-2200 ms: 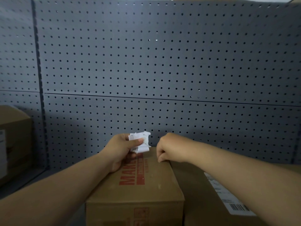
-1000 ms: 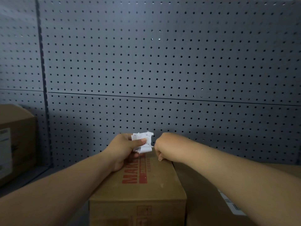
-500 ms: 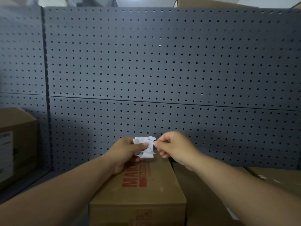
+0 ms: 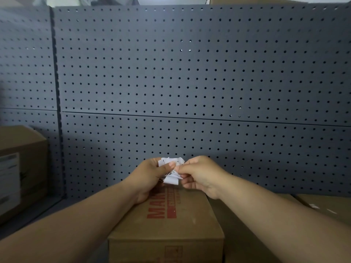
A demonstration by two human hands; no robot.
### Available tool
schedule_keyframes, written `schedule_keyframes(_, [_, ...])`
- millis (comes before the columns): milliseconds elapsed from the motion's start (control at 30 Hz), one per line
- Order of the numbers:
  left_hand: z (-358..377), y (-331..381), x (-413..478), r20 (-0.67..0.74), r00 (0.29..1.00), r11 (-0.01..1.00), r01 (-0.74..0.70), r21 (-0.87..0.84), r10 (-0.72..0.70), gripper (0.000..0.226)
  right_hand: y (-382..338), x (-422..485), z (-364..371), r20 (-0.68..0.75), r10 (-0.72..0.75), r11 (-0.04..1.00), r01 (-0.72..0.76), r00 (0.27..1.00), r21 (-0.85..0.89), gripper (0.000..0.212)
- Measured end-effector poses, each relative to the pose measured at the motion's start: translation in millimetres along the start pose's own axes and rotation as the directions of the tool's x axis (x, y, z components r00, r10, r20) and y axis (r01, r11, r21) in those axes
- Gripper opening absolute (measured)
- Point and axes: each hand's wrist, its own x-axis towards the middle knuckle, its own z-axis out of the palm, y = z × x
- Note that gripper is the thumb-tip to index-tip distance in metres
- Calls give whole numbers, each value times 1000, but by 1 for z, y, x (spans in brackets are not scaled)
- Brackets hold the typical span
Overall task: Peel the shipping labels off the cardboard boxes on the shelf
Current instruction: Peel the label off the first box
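Observation:
A cardboard box (image 4: 171, 223) with red print on its top stands in front of me on the shelf. Above its far end, both hands hold a crumpled wad of white label paper (image 4: 171, 170). My left hand (image 4: 148, 177) grips the wad with thumb on top. My right hand (image 4: 199, 175) pinches its right side with fingertips. No label shows on the box top. A second box (image 4: 24, 168) at the far left carries a white label (image 4: 8, 179) on its side.
A dark grey pegboard wall (image 4: 190, 82) backs the shelf. Flat cardboard (image 4: 322, 205) with white label scraps lies at the right, partly behind my right arm. A bare strip of grey shelf floor (image 4: 57, 207) runs between the left box and the middle one.
My right hand lifted off the box's far edge, opened from a fist and took hold of the paper wad beside my left hand. The view tilted up slightly.

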Motion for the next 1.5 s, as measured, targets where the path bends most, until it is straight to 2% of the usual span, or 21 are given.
schedule_keyframes(67, [-2, -1, 1, -29, 999, 1000, 13, -13, -13, 29, -4, -1, -5, 39, -62, 997, 63, 997, -33, 12])
schedule_keyframes(100, [-2, -2, 2, -51, 998, 1000, 24, -14, -25, 30, -7, -4, -9, 67, -141, 976, 150, 988, -160, 11])
schedule_keyframes(133, [-3, -2, 3, -73, 997, 999, 36, -14, -37, 30, -12, -9, -13, 132, -218, 911, 250, 967, -328, 9])
schedule_keyframes(200, [-2, -3, 4, -108, 993, 998, 54, -33, -57, 26, -19, -22, -14, 361, -244, 674, 425, 900, -604, 8])
schedule_keyframes(267, [-2, -4, 6, -116, 991, 997, 59, -46, -64, 22, -20, -33, -8, 532, -176, 420, 552, 828, -720, 14])
schedule_keyframes(333, [-1, -4, 6, -125, 990, 998, 61, -28, -64, 21, -20, -39, -1, 591, -172, 282, 614, 788, -737, 18])
schedule_keyframes(500, [0, -2, 4, -125, 991, 998, 56, -7, -56, 24, -17, -40, 4, 622, -188, 151, 648, 761, -747, 18])
schedule_keyframes(700, [0, -2, 2, -128, 989, 998, 67, 1, -67, 26, -4, -38, 14, 679, -222, -134, 668, 700, -732, 17])
schedule_keyframes(767, [0, 0, 1, -105, 993, 998, 60, 0, -59, 30, -2, -39, 16, 683, -217, -181, 659, 697, -730, 17])
schedule_keyframes(833, [1, 3, -2, -81, 996, 999, 44, 13, -42, 33, -3, -38, 16, 647, -206, -111, 640, 734, -761, 17])
schedule_keyframes(900, [2, 4, -2, -74, 997, 999, 27, 24, -25, 32, -6, -34, 10, 549, -233, 48, 573, 803, -818, 19])
schedule_keyframes(1000, [3, 5, 0, -60, 998, 999, 15, 31, -13, 33, -9, -23, -8, 270, -402, 277, 398, 875, -875, 20])
schedule_keyframes(1067, [4, 5, 2, -44, 999, 998, 25, 56, -23, 31, -11, -17, -16, 101, -492, 387, 321, 865, -864, 19])
schedule_keyframes(1167, [10, 10, 3, 9, 998, 997, 68, 32, -69, 28, -14, -10, -15, 7, -536, 441, 286, 844, -851, 17])
schedule_keyframes(1300, [20, 19, 3, 9, 996, 985, 91, -144, -91, 25, -16, -7, -11, -51, -589, 451, 275, 806, -849, 16])
schedule_keyframes(1400, [25, 28, 1, -27, 995, 988, 91, -125, -95, 28, -15, -10, -11, -41, -641, 436, 319, 767, -842, 23])
schedule_keyframes(1500, [29, 32, -4, -56, 997, 991, 49, -126, -56, 20, -17, -16, -14, -66, -656, 517, 385, 751, -764, 23])
